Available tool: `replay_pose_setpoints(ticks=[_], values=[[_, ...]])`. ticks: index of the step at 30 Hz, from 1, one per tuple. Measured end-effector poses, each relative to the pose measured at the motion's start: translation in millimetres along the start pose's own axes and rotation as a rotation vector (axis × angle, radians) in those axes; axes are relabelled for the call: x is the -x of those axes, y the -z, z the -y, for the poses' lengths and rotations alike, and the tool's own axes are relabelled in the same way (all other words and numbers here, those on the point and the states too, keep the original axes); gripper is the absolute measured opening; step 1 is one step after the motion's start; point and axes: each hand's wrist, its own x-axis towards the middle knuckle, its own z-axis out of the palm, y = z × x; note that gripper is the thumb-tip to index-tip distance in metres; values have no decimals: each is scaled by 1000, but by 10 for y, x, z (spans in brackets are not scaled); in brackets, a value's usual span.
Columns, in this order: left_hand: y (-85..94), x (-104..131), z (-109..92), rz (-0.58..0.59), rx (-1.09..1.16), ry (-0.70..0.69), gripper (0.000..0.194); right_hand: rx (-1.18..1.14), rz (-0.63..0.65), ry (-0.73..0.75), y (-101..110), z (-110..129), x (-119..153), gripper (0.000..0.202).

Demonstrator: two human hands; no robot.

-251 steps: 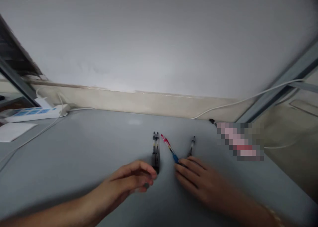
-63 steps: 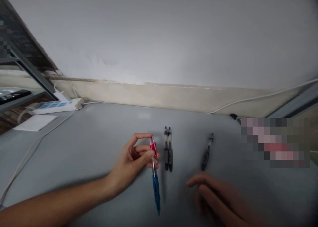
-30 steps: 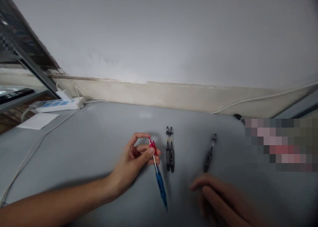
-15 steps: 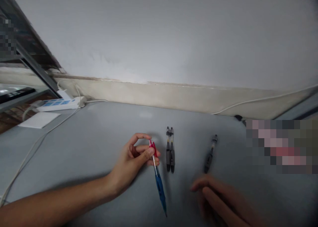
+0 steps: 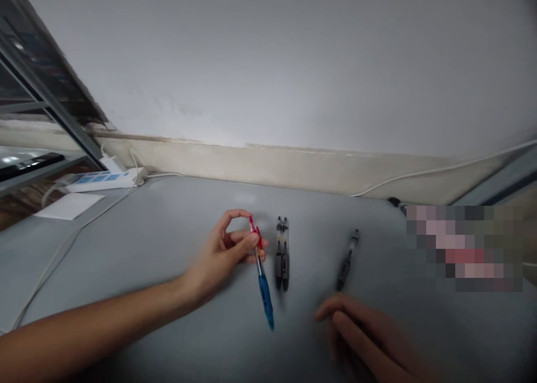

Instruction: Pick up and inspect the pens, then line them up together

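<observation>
My left hand point(image 5: 235, 243) is closed on a click pen point(image 5: 264, 296) with a blue grip and a red clip and top. Thumb and fingers pinch its upper part, and the index fingertip rests on the top end; the pen slants with its point toward me, above the desk. Just right of it, two black-gripped clear pens point(image 5: 282, 254) lie side by side. Another black-gripped pen point(image 5: 348, 260) lies further right, at a slant. Below that pen is my right hand point(image 5: 356, 332), slightly blurred, fingers loosely curled and apart, with nothing visible in them.
A white power strip point(image 5: 107, 179) with plugs sits at the back left of the grey desk point(image 5: 176, 232), beside a white flat piece point(image 5: 71, 206). A white cable point(image 5: 79, 226) runs along the left. The wall point(image 5: 268, 81) bounds the back; a blurred-out patch point(image 5: 465, 249) covers the right.
My left hand has risen a little with the pen, whose point now sits higher and shows less length. The right hand stays near the single pen. The view has shifted slightly.
</observation>
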Motion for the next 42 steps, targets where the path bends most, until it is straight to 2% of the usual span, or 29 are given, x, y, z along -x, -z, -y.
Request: replay_pose_setpoints(ticks=[6, 10, 13, 17, 20, 22, 25, 27, 32, 37, 40, 42], values=[[-16, -375, -121, 38, -227, -16, 36, 29, -18, 32, 27, 93, 39, 39], [-25, -574, -36, 47, -327, -55, 34, 52, -49, 20, 50, 152, 59, 34], [-51, -611, 51, 17, -371, -92, 31, 82, -45, 71, 117, 197, 56, 32], [-65, -460, 83, -24, -401, -76, 36, 249, -60, 222, 335, 230, 41, 21], [-24, -237, 60, -2, -390, -20, 33, 782, -181, 494, 537, 174, -4, 22], [19, -86, 46, 33, -379, 27, 31, 1125, -258, 643, 636, 94, -66, 36], [61, 79, 44, 64, -370, 48, 31, 1321, -254, 738, 693, -26, -175, 70], [63, 134, 54, 100, -339, 53, 32, 1416, -229, 788, 681, -68, -224, 77], [51, 162, 106, 155, -254, 72, 32, 1550, -171, 943, 607, -27, -232, 54], [101, 195, 158, 204, -224, 126, 36, 1532, -136, 1091, 574, 62, -222, 43], [136, 216, 176, 220, -229, 142, 36, 1448, -170, 1092, 573, 61, -193, 40], [156, 225, 181, 218, -239, 149, 35, 1374, -247, 1033, 572, 30, -119, 30]])
